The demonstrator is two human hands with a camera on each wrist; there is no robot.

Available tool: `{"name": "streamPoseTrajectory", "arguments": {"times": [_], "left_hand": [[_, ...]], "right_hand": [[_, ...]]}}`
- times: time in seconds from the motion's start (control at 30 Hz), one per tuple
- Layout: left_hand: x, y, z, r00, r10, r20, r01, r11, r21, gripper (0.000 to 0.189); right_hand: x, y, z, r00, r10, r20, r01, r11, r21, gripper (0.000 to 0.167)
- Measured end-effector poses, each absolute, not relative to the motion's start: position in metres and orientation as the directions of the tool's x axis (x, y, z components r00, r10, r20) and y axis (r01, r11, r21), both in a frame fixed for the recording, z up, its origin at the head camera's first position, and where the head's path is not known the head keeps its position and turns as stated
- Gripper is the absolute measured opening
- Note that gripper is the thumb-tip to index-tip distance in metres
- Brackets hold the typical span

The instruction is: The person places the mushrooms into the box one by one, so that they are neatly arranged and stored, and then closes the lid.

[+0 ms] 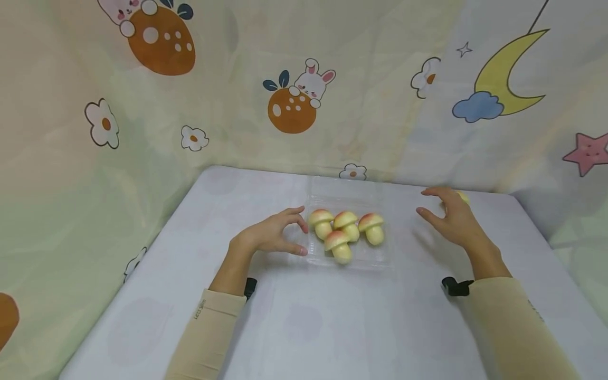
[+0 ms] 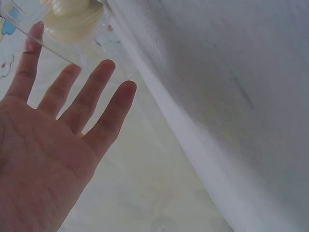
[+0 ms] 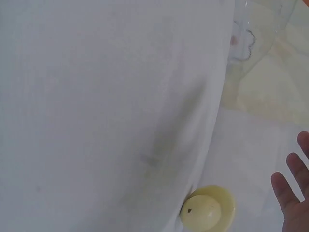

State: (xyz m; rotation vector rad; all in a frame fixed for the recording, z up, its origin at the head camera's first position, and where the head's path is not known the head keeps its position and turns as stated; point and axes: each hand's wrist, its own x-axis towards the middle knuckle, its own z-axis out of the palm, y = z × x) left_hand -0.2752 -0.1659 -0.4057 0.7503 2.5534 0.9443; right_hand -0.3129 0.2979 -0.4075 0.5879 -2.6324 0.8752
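Several mushroom-shaped pieces (image 1: 342,256) with pale yellow stems and reddish caps lie in a clear plastic box (image 1: 375,259), its lid (image 1: 347,189) folded back behind it. My left hand (image 1: 273,232) is at the box's left side, fingers and thumb spread apart and fingertips right at the edge. One box edge crosses behind the fingertips (image 2: 107,67) in the left wrist view. My right hand (image 1: 451,219) hovers over the table's far right, fingers loosely bent around nothing. Behind it is another yellow mushroom piece (image 3: 202,212), mostly hidden by the hand in the head view.
A white cloth covers the table (image 1: 304,322). Close behind its far edge hangs a pale curtain (image 1: 228,105) printed with rabbits, flowers and a moon. Dark wrist-camera mounts (image 1: 457,286) stick out by both sleeves.
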Motion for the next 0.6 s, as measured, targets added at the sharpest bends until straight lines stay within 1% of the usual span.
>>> {"name": "streamPoseTrajectory", "arguments": {"times": [0.2,0.3,0.47,0.6], "left_hand": [[-0.276,-0.166,-0.406,-0.816,0.569,-0.1,0.371,0.648,0.665,0.055],[-0.276,-0.166,-0.406,-0.815,0.57,-0.101,0.371,0.648,0.665,0.056],[-0.275,-0.166,-0.406,-0.818,0.565,-0.111,0.361,0.654,0.665,0.055],[-0.274,-0.166,-0.406,-0.819,0.564,-0.105,0.366,0.655,0.661,0.056]], "right_hand": [[-0.324,0.309,-0.407,-0.873,-0.28,0.399,-0.456,0.758,-0.467,0.049],[-0.328,0.313,-0.408,-0.887,-0.271,0.374,-0.433,0.77,-0.468,0.052],[-0.331,0.322,-0.408,-0.94,-0.203,0.274,-0.32,0.805,-0.499,0.059],[-0.335,0.33,-0.409,-0.968,-0.154,0.197,-0.235,0.831,-0.504,0.066]]}}
